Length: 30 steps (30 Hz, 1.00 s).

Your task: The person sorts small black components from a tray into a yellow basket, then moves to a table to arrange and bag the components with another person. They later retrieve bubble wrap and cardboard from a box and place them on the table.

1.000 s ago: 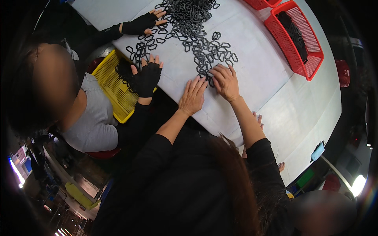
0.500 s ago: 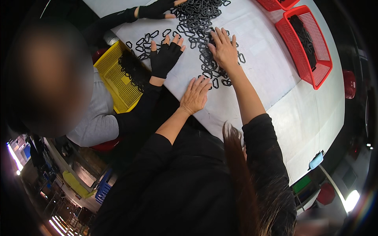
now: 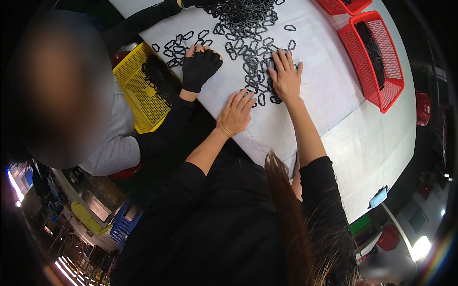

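Observation:
Black ring-shaped pieces (image 3: 254, 66), long and hollow with angled ends, lie spread over the white table in a trail that leads from a dense pile (image 3: 241, 18) at the far side. My right hand (image 3: 287, 78) rests palm down on the right edge of this trail, its fingers stretched and covering some pieces. At the near end of the trail lies my left hand (image 3: 235, 113), flat with fingers extended, its fingertips beside a few rings. Neither hand grips anything. What lies under my right palm is hidden.
To the left, a co-worker's black-gloved hand (image 3: 201, 69) is at another loose group of rings (image 3: 175, 47). A yellow basket (image 3: 138, 102) with black pieces stands below the table's left edge. A red basket (image 3: 395, 88) holding black pieces sits at the right.
My right hand has shifted right and slightly nearer; a few rings now lie apart near its fingertips. My left hand has barely moved. The co-worker's near hand has curled and their far hand moved away.

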{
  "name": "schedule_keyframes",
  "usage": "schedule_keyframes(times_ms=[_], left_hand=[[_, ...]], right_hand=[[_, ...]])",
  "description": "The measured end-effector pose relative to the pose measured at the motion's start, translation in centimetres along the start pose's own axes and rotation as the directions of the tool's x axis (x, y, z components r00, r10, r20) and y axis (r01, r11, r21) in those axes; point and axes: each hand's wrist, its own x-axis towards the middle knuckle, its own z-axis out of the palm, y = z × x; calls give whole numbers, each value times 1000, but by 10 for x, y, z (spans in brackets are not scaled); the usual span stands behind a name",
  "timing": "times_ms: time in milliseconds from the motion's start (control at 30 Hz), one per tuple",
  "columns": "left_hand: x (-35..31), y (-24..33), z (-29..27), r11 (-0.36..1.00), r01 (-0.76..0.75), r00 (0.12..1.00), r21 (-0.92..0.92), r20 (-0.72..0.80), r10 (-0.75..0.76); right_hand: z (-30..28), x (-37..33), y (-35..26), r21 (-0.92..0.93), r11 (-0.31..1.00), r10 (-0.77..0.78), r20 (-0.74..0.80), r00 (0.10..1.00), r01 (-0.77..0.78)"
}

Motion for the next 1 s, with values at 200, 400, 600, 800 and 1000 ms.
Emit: schedule_keyframes(times_ms=[200, 400, 600, 800, 1000], left_hand=[[-1, -1, 3, 1000, 7, 1000, -6, -21, -7], [0, -1, 2, 1000, -2, 1000, -10, -29, 1], [-5, -3, 8, 1000, 2, 1000, -10, -23, -3], [-4, -5, 7, 999, 16, 999, -46, -32, -17], [-1, -3, 4, 996, 10, 998, -85, -53, -15]], right_hand=[[2, -24, -28, 66, 995, -82, 35, 996, 79], [12, 9, -52, 102, 992, -71, -41, 997, 75], [5, -14, -59, 227, 940, -277, 75, 958, 254], [-19, -51, -46, 298, 925, -270, 79, 960, 236], [-32, -72, -31, 279, 938, -258, 167, 952, 205]])
